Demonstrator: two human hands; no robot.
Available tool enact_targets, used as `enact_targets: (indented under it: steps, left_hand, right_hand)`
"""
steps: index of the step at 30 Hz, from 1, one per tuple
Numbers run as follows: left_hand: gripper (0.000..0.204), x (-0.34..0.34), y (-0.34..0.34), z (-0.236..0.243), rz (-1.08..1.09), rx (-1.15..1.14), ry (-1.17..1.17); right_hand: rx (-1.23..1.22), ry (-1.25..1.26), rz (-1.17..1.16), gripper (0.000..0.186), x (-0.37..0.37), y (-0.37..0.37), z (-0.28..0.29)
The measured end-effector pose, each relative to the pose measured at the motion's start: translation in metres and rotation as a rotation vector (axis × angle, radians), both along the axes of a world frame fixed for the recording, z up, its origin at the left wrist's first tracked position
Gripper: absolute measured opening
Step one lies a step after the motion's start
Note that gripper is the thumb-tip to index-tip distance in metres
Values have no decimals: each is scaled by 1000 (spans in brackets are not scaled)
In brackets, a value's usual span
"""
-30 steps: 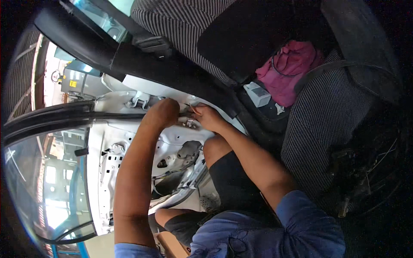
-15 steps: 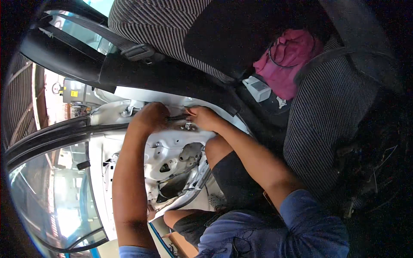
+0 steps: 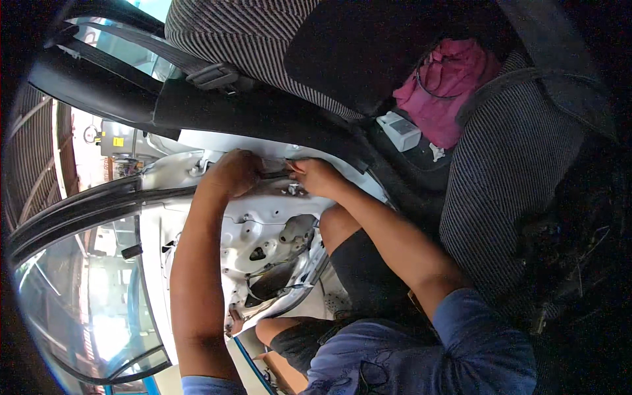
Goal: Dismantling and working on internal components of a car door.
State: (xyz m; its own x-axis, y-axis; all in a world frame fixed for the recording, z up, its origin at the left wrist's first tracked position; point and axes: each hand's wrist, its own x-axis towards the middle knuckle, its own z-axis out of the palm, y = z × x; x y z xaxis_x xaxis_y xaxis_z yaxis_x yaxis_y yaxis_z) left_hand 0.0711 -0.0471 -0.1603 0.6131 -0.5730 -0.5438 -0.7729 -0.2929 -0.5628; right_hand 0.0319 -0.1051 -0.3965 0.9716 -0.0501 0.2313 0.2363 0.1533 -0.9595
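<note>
Rubber strip (image 3: pixel 168 195) shows longer, your left hand (image 3: pixel 234 173), fingers hidden, having shifted from your right hand (image 3: pixel 317 178), fingers curled, both holds unclear.

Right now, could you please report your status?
Left hand and right hand at black strip, grips unclear; white door panel, openings showing; knee close to right hand.

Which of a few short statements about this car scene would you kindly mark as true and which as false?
1. The left hand and right hand are apart. True.
2. The cloth is green. False: it is pink.
3. A white box-shaped item lies beside the cloth. True.
4. The right hand touches the cloth. False: it is by the white metal door panel.
5. The door panel has openings in it. True.
6. The shirt sleeves are red. False: they are blue.
</note>
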Motion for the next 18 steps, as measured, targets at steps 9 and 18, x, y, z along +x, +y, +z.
enact_targets:
  steps: [9,18]
  left_hand:
    - [25,-19,7,25,-122,-80,-24]
    - [20,-58,17,22,-277,-127,-89]
  right_hand:
    - [13,51,16,22,-5,-6,7]
    - [28,118,51,23,-11,-11,13]
